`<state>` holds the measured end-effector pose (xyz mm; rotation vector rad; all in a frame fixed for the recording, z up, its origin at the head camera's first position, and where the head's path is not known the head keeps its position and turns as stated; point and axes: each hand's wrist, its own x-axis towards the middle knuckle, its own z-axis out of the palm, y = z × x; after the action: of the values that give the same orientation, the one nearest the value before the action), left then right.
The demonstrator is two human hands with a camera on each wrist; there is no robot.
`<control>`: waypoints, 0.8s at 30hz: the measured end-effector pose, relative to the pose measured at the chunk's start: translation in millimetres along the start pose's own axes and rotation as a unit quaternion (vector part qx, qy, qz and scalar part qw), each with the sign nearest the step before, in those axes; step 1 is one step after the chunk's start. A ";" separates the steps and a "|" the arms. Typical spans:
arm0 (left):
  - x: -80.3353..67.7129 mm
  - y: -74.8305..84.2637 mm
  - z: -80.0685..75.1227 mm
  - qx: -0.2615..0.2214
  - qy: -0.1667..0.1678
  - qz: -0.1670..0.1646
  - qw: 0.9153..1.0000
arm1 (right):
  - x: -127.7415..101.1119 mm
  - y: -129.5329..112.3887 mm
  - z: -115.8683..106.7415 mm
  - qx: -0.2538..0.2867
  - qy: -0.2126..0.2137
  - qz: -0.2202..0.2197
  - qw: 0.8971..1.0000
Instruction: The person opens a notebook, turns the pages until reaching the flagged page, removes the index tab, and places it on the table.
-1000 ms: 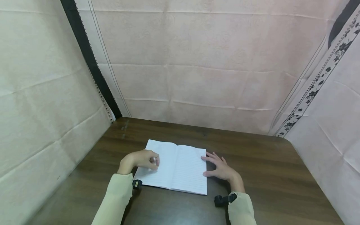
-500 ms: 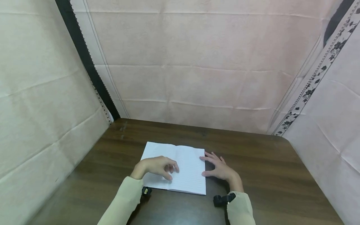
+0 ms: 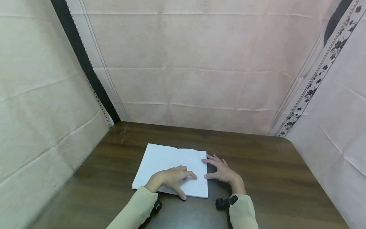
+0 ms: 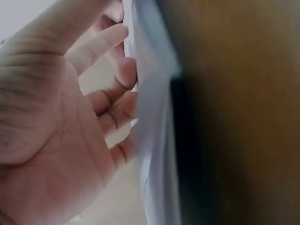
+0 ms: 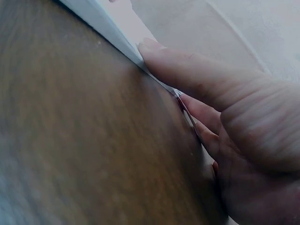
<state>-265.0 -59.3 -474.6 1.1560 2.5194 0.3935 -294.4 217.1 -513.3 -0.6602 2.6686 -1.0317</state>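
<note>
An open notebook (image 3: 158, 159) with white lined pages lies flat in the head view. My left hand (image 3: 172, 179) is over the lower part of its right page, thumb stretched to the front edge and index finger pointing right. In the left wrist view, the fingertips of my left hand (image 4: 56, 112) rest along the paper, loosely bent and apart from each other. At the right edge of the notebook, my right hand (image 3: 223, 171) has its fingers spread, and its thumb (image 5: 173, 68) rests on the page edge in the right wrist view. Neither hand grips anything.
The notebook lies on a dark brown wooden table (image 3: 271, 178). Pale cloth hangs behind the table as a back curtain (image 3: 194, 82), with more cloth at the left side (image 3: 48, 105) and right side (image 3: 337, 127). Black straps with small cameras sit at both wrists.
My left hand has swept rightward from the left page, over the middle, to the lower right page, and its fingers have spread. The right hand stays at the right edge.
</note>
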 end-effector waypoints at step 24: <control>9.7 12.6 4.8 0.039 0.003 0.001 0.999 | -6.3 -19.4 -8.5 -0.023 -0.010 0.061 0.998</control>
<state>-260.5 -43.4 -475.9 1.1884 2.5582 0.3031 -285.3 212.4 -493.7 -0.5048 2.6838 -0.9295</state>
